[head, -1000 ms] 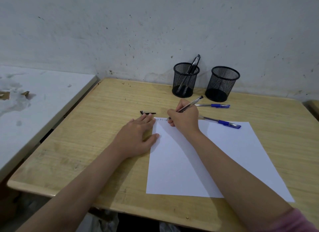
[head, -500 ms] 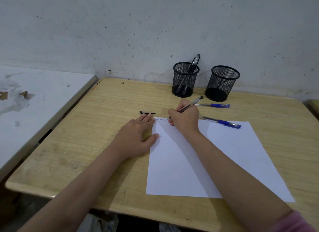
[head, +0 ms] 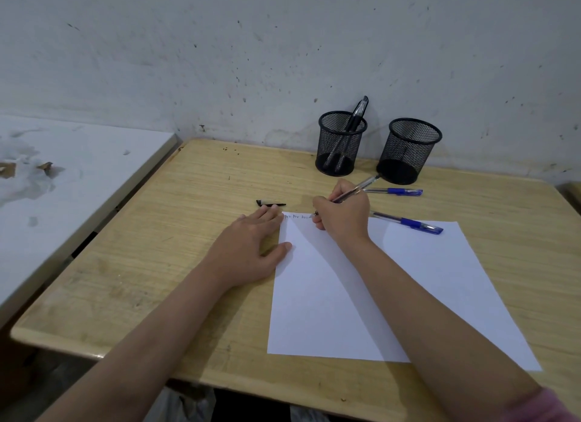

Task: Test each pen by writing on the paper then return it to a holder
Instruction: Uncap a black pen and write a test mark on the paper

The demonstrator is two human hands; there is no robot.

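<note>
A white sheet of paper (head: 361, 296) lies on the wooden desk (head: 176, 233). My right hand (head: 344, 214) grips a clear black-ink pen (head: 358, 189), its tip on the paper's top edge beside a short line of writing. My left hand (head: 248, 248) lies flat, fingers apart, pressing the paper's left edge. A black pen cap (head: 270, 203) rests just beyond my left fingers. Two blue pens lie uncapped-side right: one (head: 396, 191) near the holders, one (head: 412, 224) on the paper's top edge. The left mesh holder (head: 341, 145) contains black pens; the right holder (head: 408, 151) looks empty.
A stained white wall rises right behind the holders. A white table (head: 63, 182) with torn scraps stands to the left, separated by a narrow gap. The desk's front edge is close to my body.
The writing at the paper's top edge has grown to the right, and my right hand has shifted slightly right with the pen. My left hand has stayed put.
</note>
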